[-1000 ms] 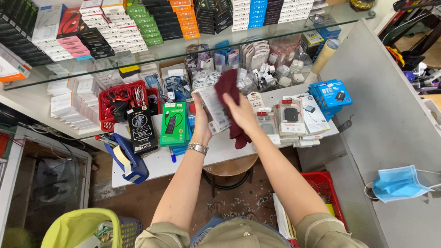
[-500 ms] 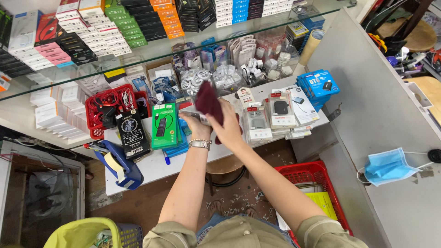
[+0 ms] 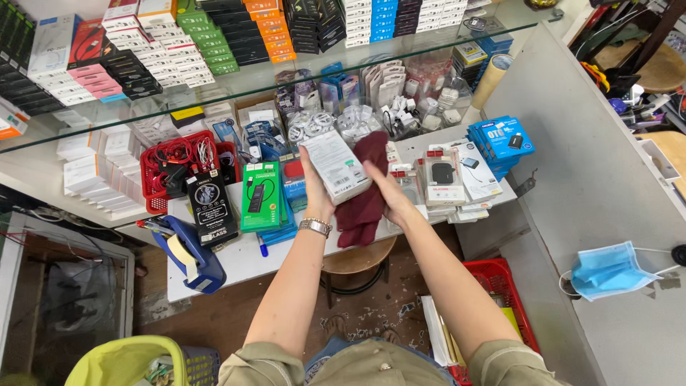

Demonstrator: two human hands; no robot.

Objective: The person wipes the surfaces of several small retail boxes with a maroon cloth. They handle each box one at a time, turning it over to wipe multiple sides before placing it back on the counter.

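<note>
The left hand (image 3: 314, 191) grips a white box (image 3: 336, 166) with fingers wrapped around its edge, above the desk (image 3: 246, 261) right of the green box (image 3: 259, 196), while the right hand (image 3: 389, 196) presses a dark red cloth (image 3: 364, 196) flat-fingered against it, wiping apparently unfinished

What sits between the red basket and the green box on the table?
Head view: a black packaged box stands between the red basket and the green box, leaning against the basket's front corner.
</note>
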